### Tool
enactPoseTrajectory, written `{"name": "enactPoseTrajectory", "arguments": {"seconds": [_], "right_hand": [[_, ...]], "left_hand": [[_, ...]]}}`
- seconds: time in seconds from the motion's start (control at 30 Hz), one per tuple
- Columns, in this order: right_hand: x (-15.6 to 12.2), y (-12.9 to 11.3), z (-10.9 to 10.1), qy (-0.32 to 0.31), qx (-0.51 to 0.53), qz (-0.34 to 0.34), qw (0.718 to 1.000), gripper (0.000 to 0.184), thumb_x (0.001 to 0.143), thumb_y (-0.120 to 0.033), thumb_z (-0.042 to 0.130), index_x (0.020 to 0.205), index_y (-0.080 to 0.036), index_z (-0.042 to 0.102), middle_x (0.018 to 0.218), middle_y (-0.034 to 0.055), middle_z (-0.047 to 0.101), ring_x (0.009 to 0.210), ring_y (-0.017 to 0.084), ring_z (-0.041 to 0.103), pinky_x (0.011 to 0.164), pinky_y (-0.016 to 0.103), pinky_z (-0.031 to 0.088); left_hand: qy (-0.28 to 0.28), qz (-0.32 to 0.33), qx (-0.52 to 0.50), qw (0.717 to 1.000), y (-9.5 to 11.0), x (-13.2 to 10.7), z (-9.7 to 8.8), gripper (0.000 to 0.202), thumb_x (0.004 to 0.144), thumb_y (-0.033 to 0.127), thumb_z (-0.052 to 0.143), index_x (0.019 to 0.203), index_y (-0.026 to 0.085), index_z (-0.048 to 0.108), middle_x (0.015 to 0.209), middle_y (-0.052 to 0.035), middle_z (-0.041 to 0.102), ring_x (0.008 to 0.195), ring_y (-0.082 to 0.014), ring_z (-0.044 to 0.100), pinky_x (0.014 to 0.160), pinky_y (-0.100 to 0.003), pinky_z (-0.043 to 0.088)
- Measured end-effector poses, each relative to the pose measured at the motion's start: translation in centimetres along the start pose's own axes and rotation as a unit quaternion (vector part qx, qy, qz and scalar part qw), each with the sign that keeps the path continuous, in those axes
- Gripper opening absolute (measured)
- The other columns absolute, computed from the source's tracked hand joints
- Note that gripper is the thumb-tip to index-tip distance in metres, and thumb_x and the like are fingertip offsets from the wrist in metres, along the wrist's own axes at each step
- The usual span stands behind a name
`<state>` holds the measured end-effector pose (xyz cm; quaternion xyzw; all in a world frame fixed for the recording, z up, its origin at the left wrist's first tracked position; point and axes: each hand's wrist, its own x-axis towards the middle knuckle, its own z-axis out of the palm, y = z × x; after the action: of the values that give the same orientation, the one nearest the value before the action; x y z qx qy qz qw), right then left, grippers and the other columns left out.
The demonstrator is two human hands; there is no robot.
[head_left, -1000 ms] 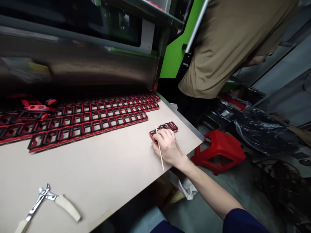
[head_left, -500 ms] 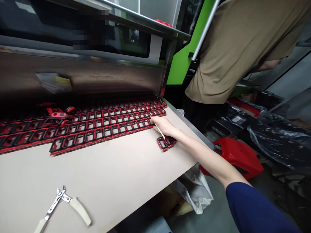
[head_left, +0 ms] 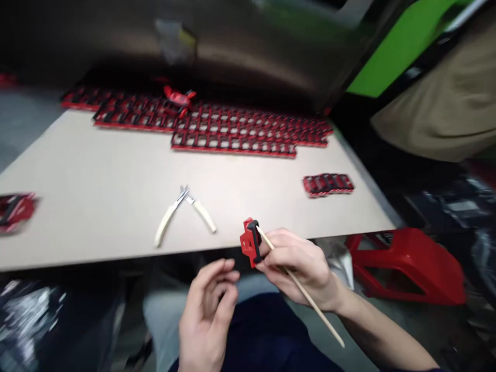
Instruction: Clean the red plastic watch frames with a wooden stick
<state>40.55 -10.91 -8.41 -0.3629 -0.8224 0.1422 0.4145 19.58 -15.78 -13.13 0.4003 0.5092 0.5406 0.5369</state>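
My right hand (head_left: pixel 302 266) is closed on a small red and black frame part (head_left: pixel 250 241) and also grips a thin wooden stick (head_left: pixel 306 294) that slants down to the right. It hovers just in front of the table's (head_left: pixel 116 170) near edge. My left hand (head_left: pixel 209 310) is lower and to the left, fingers loosely curled and apart, holding nothing. Rows of the same red and black frame parts (head_left: pixel 232 129) lie along the back of the table. A short separate row of parts (head_left: pixel 327 184) lies near the right edge.
White-handled cutting pliers (head_left: pixel 184 209) lie open on the table near the front. More red parts (head_left: pixel 15 209) sit at the far left edge. A red plastic stool (head_left: pixel 411 263) stands on the floor at right. Another person in a tan shirt (head_left: pixel 445 108) stands at the right.
My right hand has drawn back from the rows of parts to the front of the table, now with one frame part in it. My left hand has come into view. The view swung left and down.
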Motion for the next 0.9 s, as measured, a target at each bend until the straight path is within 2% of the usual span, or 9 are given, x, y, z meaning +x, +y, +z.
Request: {"name": "enactPoseTrajectory", "arguments": {"seconds": [0.03,0.1,0.2,0.27,0.37,0.47,0.6,0.77,0.9], "right_hand": [[-0.2,-1.3,1.2,-0.018,0.019,-0.016,1.000,0.014,0.102,-0.006,0.062,0.104,-0.020,0.063,0.093,0.0076,0.077,0.093,0.021,0.075,0.088,0.037,0.066],[-0.3,-2.8,3.1,-0.075,0.002,-0.054,0.996,0.014,0.104,-0.007,0.057,0.100,-0.018,0.065,0.090,0.0105,0.079,0.094,0.025,0.075,0.087,0.043,0.067],[-0.5,-3.4,5.4,-0.109,-0.001,-0.093,0.990,0.016,0.104,-0.008,0.057,0.099,-0.019,0.067,0.089,0.0112,0.081,0.093,0.027,0.076,0.084,0.043,0.069],[-1.1,-3.7,6.9,-0.038,0.058,-0.040,0.997,0.015,0.101,-0.007,0.063,0.106,-0.021,0.065,0.103,0.0138,0.082,0.098,0.026,0.079,0.086,0.042,0.071],[-2.3,-4.7,9.1,0.066,0.152,0.126,0.978,0.027,0.095,-0.010,0.076,0.112,-0.025,0.061,0.120,0.0151,0.078,0.111,0.025,0.080,0.093,0.040,0.071],[-3.2,-5.6,10.7,0.067,0.233,0.212,0.947,0.029,0.093,-0.013,0.081,0.107,-0.026,0.059,0.119,0.0107,0.079,0.108,0.023,0.081,0.094,0.038,0.070],[-3.3,-6.0,11.3,0.077,0.246,0.168,0.951,0.031,0.090,-0.003,0.079,0.100,-0.025,0.060,0.111,0.0082,0.079,0.102,0.020,0.081,0.091,0.035,0.070],[-3.2,-6.0,10.9,0.074,0.213,0.110,0.968,0.031,0.090,0.002,0.073,0.101,-0.024,0.061,0.105,0.0097,0.080,0.103,0.024,0.081,0.093,0.044,0.070],[-3.5,-6.2,10.7,0.066,0.179,0.098,0.977,0.031,0.090,0.000,0.071,0.105,-0.026,0.062,0.104,0.0102,0.083,0.103,0.027,0.082,0.092,0.049,0.071]], "left_hand": [[-0.023,0.015,-0.038,0.999,0.4,0.5,-0.2,0.031,0.092,0.039,0.086,0.122,0.035,0.078,0.116,-0.0042,0.083,0.090,-0.0203,0.082,0.076,-0.028,0.069],[-0.009,0.019,-0.065,0.998,0.9,1.2,-1.2,0.041,0.085,0.038,0.093,0.124,0.034,0.078,0.116,-0.0040,0.083,0.092,-0.0187,0.082,0.078,-0.025,0.068],[-0.010,0.001,-0.059,0.998,1.0,1.2,-3.3,0.028,0.086,0.030,0.093,0.113,0.025,0.082,0.106,-0.0060,0.084,0.095,-0.0201,0.083,0.083,-0.024,0.067],[0.005,-0.023,-0.087,0.996,0.7,0.5,-4.4,0.017,0.090,0.026,0.089,0.105,0.022,0.082,0.099,-0.0060,0.084,0.088,-0.0197,0.083,0.079,-0.024,0.067],[0.037,-0.054,-0.168,0.984,0.1,-0.8,-5.2,0.013,0.091,0.024,0.088,0.099,0.023,0.079,0.093,-0.0022,0.084,0.079,-0.0168,0.083,0.076,-0.025,0.068],[0.013,-0.042,-0.218,0.975,-0.3,-1.7,-5.5,0.011,0.091,0.025,0.088,0.094,0.024,0.077,0.092,-0.0011,0.083,0.083,-0.0157,0.082,0.077,-0.024,0.067],[-0.031,-0.022,-0.220,0.975,-1.0,-2.4,-6.1,0.011,0.094,0.018,0.082,0.089,0.024,0.076,0.098,-0.0009,0.082,0.094,-0.0158,0.081,0.084,-0.025,0.066],[-0.050,-0.017,-0.212,0.976,-1.8,-2.7,-7.0,0.012,0.096,0.016,0.080,0.093,0.026,0.076,0.115,-0.0005,0.084,0.111,-0.0169,0.080,0.101,-0.030,0.064],[-0.052,-0.018,-0.201,0.978,-1.8,-2.8,-7.2,0.012,0.095,0.018,0.082,0.089,0.025,0.074,0.114,-0.0032,0.084,0.109,-0.0211,0.081,0.097,-0.034,0.066]]}}
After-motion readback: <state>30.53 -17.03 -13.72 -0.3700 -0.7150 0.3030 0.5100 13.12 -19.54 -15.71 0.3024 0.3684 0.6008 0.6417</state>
